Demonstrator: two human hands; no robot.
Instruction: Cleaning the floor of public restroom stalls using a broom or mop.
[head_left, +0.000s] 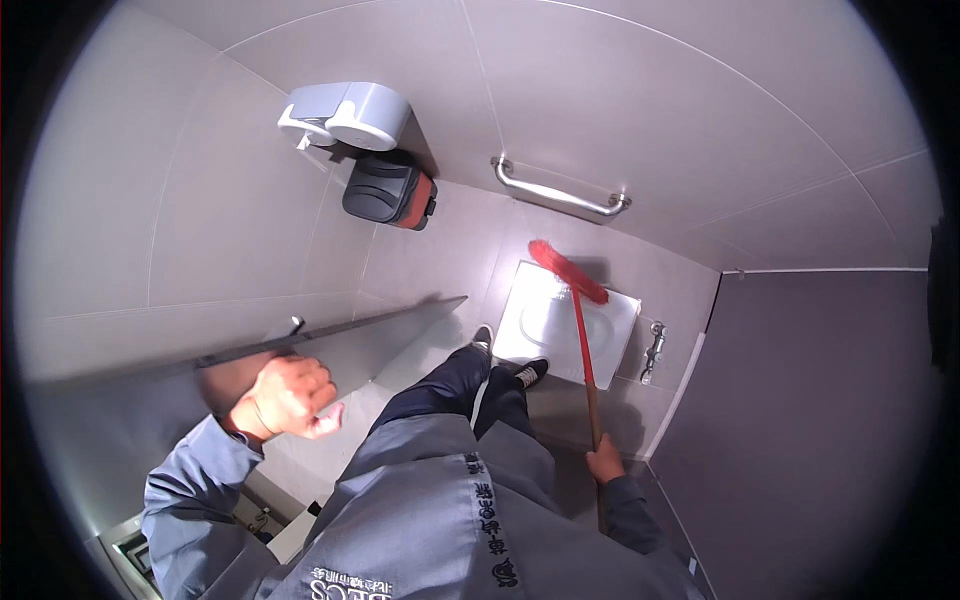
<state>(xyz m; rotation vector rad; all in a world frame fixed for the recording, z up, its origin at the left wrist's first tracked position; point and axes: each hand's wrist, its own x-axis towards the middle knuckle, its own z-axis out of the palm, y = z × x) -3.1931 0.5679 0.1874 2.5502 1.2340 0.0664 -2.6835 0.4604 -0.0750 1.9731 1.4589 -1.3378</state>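
My right hand (606, 459) is wrapped around the brown grip of a long-handled broom (583, 337). Its red bristle head (568, 271) rests across the far edge of a shiny white squat toilet pan (547, 322). On the other side, my left hand (294, 396) is curled into a loose fist, thumb out, beside the grey stall door (352, 343). The knuckles are close to the door panel, which mirrors them; contact cannot be made out. Nothing shows in that hand.
A steel grab bar (559, 193) runs along the far wall. A twin toilet-roll dispenser (349, 112) hangs above a black and red waste bin (390, 191). A metal flush valve (655, 352) stands right of the pan. A dark partition (795, 420) bounds the right. My shoes (531, 372) are at the pan's near edge.
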